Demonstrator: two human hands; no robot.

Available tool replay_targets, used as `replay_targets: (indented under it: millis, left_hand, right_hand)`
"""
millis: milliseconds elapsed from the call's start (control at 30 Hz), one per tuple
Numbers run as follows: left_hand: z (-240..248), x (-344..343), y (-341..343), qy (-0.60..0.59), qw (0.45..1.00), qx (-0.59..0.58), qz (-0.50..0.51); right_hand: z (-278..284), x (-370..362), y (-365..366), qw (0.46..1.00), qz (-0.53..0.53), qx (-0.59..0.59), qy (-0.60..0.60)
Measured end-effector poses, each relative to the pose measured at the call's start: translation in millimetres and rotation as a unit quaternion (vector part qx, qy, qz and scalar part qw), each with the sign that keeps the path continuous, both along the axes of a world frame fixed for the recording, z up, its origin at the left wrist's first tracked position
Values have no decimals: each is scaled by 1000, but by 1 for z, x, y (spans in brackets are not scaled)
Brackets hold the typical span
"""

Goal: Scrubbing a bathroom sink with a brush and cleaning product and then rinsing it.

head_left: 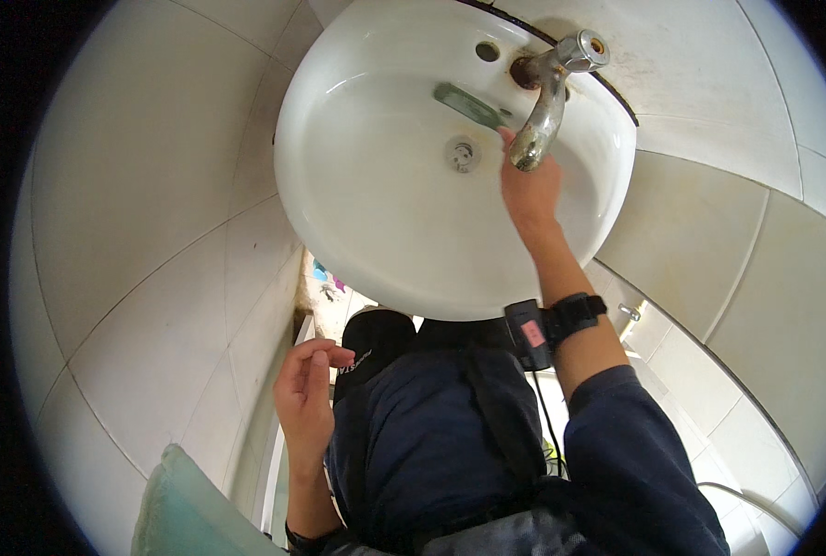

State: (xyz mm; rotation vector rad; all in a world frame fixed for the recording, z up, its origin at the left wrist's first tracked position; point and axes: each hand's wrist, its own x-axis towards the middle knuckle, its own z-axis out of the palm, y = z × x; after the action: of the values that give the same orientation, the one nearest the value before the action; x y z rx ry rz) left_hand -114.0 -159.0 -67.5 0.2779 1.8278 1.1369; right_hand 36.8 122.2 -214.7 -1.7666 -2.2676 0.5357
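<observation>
My right hand [531,190] reaches into the white washbasin [376,222], under the spout of the tap. Its fingers are closed at the near end of a long, flat green strip-shaped thing [466,104], which looks like a brush. That green thing lies against the back slope of the bowl, behind the drain [462,154]. The metal tap [547,102] partly covers the hand, so the grip is only partly visible. My left hand [307,394] hangs in front of my body, below the basin's rim. Its fingers are curled together, and nothing shows in them.
Tiled walls [144,185] close in on the left. A round hole [488,51] sits beside the tap's rusty base. A pale green translucent object [195,505] stands at the lower left. My right forearm wears a black strapped device [552,329] with a cable.
</observation>
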Motion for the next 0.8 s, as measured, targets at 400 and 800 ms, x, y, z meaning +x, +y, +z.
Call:
replay_targets:
  millis: [400,800]
  left_hand:
    - [-5,-5,-1,-2,1000,-10,16]
    - [-7,-13,8,-25,1000,-6,6]
  right_hand:
    - [25,40,-16,969,-114,-199,87]
    - [61,4,47,966,12,-258,2]
